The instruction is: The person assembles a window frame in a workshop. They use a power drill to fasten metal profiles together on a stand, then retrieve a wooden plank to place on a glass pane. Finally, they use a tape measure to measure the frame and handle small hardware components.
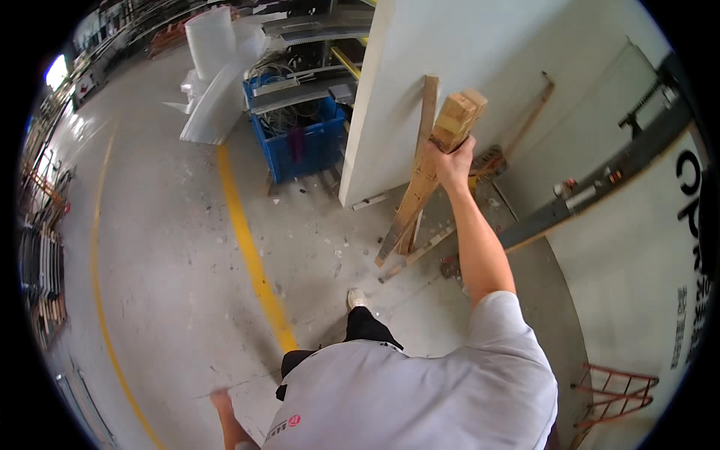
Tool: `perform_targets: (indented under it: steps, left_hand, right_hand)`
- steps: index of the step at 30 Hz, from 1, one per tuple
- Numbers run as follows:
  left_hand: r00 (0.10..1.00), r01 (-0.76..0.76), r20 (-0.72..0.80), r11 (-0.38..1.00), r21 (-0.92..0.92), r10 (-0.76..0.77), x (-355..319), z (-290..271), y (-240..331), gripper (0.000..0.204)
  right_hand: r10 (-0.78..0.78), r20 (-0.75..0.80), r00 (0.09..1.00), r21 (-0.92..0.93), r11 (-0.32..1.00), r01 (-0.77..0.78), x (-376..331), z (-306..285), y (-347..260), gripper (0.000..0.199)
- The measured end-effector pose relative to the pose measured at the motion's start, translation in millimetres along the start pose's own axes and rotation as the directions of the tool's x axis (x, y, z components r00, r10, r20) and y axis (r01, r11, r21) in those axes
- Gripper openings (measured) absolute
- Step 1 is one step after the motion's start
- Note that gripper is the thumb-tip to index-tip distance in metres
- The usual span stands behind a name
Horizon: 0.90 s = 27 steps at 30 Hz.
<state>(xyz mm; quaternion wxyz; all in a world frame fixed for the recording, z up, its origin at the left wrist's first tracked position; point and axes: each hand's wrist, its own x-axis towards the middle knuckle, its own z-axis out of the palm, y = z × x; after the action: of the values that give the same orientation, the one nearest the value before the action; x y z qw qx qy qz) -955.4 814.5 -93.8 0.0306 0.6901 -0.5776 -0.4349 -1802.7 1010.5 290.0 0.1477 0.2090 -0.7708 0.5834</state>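
My right hand [453, 161] is closed around the upper part of a thick wooden beam [417, 193], its arm stretched forward. The beam stands tilted, with its lower end down by the floor; from here I cannot tell whether it is one piece or pieces together. Just behind it, a thinner wooden plank [430, 101] leans against the end of the white wall. My left hand [220, 397] hangs low at the left, away from any object. Motion smears its fingers.
A blue crate [304, 154] filled with cables and scraps stands left of the white wall [390, 112]. Beyond it are rolls of clear wrap [210, 45]. A broom [525, 112] leans at the right, and a red metal rack [615, 394] is lower right. Yellow lines [244, 232] mark the floor.
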Motion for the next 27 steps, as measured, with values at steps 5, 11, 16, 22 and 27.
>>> perform_targets:
  steps: [5, 11, 16, 22, 27]
  left_hand:
    - [0.798, 0.483, -0.059, 0.695, -0.532, -0.600, -146, 40, -67, 0.038]
    - [0.876, 0.454, 0.067, 0.771, -0.447, -0.478, -174, 108, 80, 0.025]
    - [0.902, 0.414, 0.086, 0.786, -0.459, -0.424, -172, 122, 114, 0.019]
    - [0.922, 0.325, 0.028, 0.735, -0.596, -0.385, -237, 129, 31, 0.019]
    - [0.878, 0.434, -0.143, 0.887, -0.157, -0.456, -284, 161, 82, 0.028]
  right_hand:
    - [0.131, 0.061, 0.990, -0.234, 0.966, -0.113, 105, 76, 122, 0.073]
    - [0.188, 0.026, 0.982, -0.479, 0.864, -0.153, 168, 155, 226, 0.093]
    - [0.389, 0.089, 0.917, -0.565, 0.778, -0.275, 230, 196, 258, 0.106]
    - [0.516, 0.119, 0.848, -0.824, 0.527, -0.205, 235, 238, 266, 0.123]
    - [0.319, 0.617, 0.719, -0.601, 0.781, 0.169, 96, 186, 367, 0.043]
